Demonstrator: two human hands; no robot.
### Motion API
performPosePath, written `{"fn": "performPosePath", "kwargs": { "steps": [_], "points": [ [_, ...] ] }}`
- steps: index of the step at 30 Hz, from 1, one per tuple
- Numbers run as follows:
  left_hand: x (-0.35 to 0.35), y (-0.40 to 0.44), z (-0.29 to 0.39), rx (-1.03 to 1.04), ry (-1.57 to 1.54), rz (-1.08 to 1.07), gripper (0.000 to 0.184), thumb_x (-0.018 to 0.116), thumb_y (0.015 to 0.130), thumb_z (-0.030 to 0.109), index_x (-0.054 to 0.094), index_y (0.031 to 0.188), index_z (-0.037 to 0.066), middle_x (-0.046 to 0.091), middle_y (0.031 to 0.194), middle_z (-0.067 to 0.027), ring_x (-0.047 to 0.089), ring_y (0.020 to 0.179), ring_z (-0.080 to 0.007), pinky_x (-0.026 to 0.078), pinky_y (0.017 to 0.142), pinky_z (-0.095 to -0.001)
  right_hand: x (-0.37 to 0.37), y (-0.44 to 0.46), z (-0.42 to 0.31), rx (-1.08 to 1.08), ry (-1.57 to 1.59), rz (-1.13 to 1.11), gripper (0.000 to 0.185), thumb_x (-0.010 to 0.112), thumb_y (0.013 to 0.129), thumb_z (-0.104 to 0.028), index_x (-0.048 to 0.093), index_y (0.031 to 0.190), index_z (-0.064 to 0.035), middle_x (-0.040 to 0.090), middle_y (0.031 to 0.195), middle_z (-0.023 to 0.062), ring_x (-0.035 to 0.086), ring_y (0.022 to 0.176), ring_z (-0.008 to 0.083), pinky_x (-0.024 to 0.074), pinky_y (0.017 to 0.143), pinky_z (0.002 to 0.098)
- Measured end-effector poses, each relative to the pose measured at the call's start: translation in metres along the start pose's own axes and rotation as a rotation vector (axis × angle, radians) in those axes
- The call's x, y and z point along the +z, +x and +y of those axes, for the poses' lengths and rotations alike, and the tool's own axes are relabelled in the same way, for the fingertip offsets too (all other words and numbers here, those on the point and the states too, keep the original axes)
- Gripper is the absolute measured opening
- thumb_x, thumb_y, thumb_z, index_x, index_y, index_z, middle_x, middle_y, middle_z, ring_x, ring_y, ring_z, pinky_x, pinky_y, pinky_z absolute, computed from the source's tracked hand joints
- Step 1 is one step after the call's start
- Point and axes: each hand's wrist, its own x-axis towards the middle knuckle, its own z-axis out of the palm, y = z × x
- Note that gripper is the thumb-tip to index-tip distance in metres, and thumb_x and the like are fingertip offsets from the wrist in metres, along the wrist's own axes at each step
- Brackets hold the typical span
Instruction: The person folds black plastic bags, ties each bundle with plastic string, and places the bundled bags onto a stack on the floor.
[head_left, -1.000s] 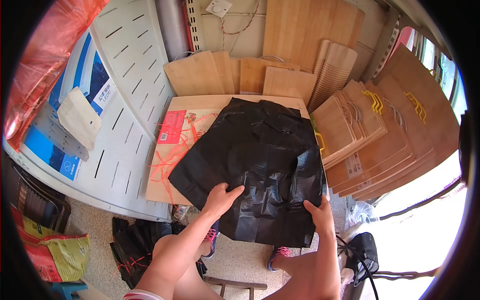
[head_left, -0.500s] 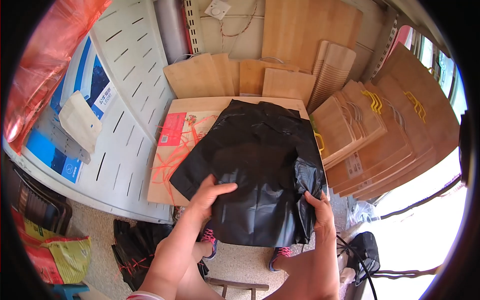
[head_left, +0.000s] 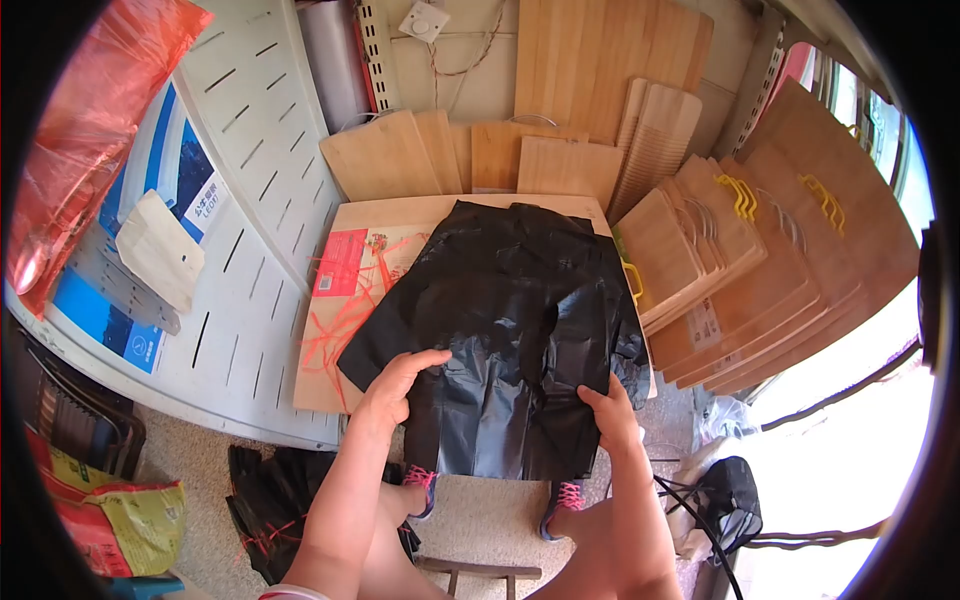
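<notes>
Black plastic bags (head_left: 500, 300) lie spread over a wooden board (head_left: 330, 370), their near end hanging past its front edge. My left hand (head_left: 392, 388) is closed on the bag's left side, thumb on top and the other fingers hidden beneath. On the right side, my right hand (head_left: 612, 405) pinches the bag's edge between thumb and fingers. Red plastic strings (head_left: 345, 325) lie loosely on the board, left of the black plastic, near a pink label (head_left: 341, 263).
Wooden cutting boards (head_left: 570, 170) lean along the back, and more (head_left: 740, 290) stand at the right. A perforated metal panel (head_left: 250, 200) rises at the left. Tied black bags (head_left: 270, 505) lie on the floor beside a wooden stool (head_left: 480, 570). A black cable runs at the lower right.
Both hands have moved the near part of the black plastic; my right hand has shifted left, drawing the right side inward. My left hand has moved slightly left and up from its earliest place.
</notes>
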Motion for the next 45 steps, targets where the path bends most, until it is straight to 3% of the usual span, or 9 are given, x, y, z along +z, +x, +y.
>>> {"fn": "performPosePath", "kwargs": {
  "steps": [3,6,10,16,25,31,33,39,45],
  "points": [
    [0.008,0.002,-0.007,0.159,0.205,-0.048,0.015,0.076,0.079,0.014,0.071,0.087,0.002,0.070,0.085,-0.0030,0.065,0.076,-0.0132,0.050,0.067,-0.0288,0.003,-0.002,-0.003,-0.023,-0.049,-0.017,0.046,0.059,0.090,0.003,0.048,0.135,0.0036,0.064,0.123,0.0143,0.063,0.109,0.0232,0.0516,0.094,0.0342],
    [0.021,0.008,-0.020,0.553,0.612,0.202,0.013,0.067,0.072,0.009,0.068,0.080,-0.001,0.062,0.068,-0.0004,0.055,0.066,-0.0064,0.044,0.061,-0.0278,0.003,-0.002,0.001,-0.055,-0.079,-0.023,0.048,0.059,0.090,0.003,0.047,0.136,0.0046,0.063,0.124,0.0149,0.061,0.111,0.0231,0.0491,0.097,0.0331],
    [0.057,-0.018,-0.018,0.778,0.929,0.133,0.036,0.066,0.077,0.017,0.063,0.108,-0.002,0.070,0.093,-0.0232,0.066,0.096,-0.0428,0.052,0.084,-0.0430,0.005,-0.001,0.001,-0.099,-0.131,-0.035,0.049,0.058,0.088,0.003,0.047,0.136,0.0053,0.063,0.125,0.0153,0.061,0.112,0.0234,0.0481,0.098,0.0322],
    [0.056,-0.015,-0.017,0.425,0.486,-0.096,0.031,0.068,0.075,0.004,0.066,0.105,-0.001,0.070,0.091,-0.0045,0.066,0.084,-0.0167,0.051,0.078,-0.0309,0.005,-0.005,-0.008,-0.077,-0.159,0.006,0.049,0.057,0.087,0.005,0.049,0.136,0.0043,0.064,0.123,0.0143,0.062,0.110,0.0219,0.0476,0.097,0.0314],
    [0.024,-0.008,-0.027,0.202,0.200,-0.028,0.021,0.072,0.077,0.002,0.069,0.098,0.002,0.071,0.089,-0.0075,0.069,0.081,-0.0183,0.056,0.074,-0.0312,-0.008,0.016,-0.016,-0.184,-0.103,0.028,0.048,0.057,0.086,0.005,0.054,0.134,0.0021,0.067,0.119,0.0108,0.062,0.107,0.0192,0.0462,0.096,0.0297],
    [0.026,-0.009,-0.023,0.075,0.132,-0.070,0.017,0.072,0.080,0.004,0.070,0.097,0.000,0.073,0.092,-0.0078,0.071,0.083,-0.0172,0.057,0.076,-0.0312,0.034,-0.012,-0.027,-0.429,-0.977,0.408,0.054,0.064,0.086,-0.005,0.049,0.138,0.0012,0.060,0.126,0.0243,0.058,0.114,0.0381,0.0440,0.103,0.0410],
    [0.023,-0.001,-0.028,0.076,0.147,-0.094,0.015,0.072,0.081,0.005,0.071,0.095,0.000,0.072,0.089,-0.0076,0.070,0.080,-0.0171,0.056,0.073,-0.0311,0.054,-0.026,-0.027,-0.909,-1.333,0.533,0.060,0.069,0.082,-0.005,0.048,0.138,0.0011,0.046,0.139,0.0289,0.047,0.123,0.0467,0.0396,0.106,0.0491],
    [0.035,-0.005,-0.036,0.159,0.201,-0.099,0.018,0.071,0.081,0.004,0.071,0.098,-0.002,0.073,0.092,-0.0089,0.070,0.079,-0.0175,0.055,0.071,-0.0303,0.090,-0.036,0.013,-0.898,-1.067,-0.134,0.053,0.060,0.091,-0.003,0.043,0.141,0.0048,0.040,0.148,0.0269,0.038,0.137,0.0439,0.0305,0.115,0.0488],
    [0.031,-0.001,-0.031,0.247,0.274,-0.046,0.027,0.073,0.076,-0.001,0.069,0.103,-0.001,0.072,0.093,-0.0080,0.069,0.081,-0.0165,0.055,0.073,-0.0313,0.085,-0.023,0.027,-0.810,-1.306,-0.099,0.055,0.056,0.096,-0.013,0.039,0.143,0.0095,0.042,0.147,0.0277,0.038,0.140,0.0410,0.0305,0.115,0.0509]
  ]
}}
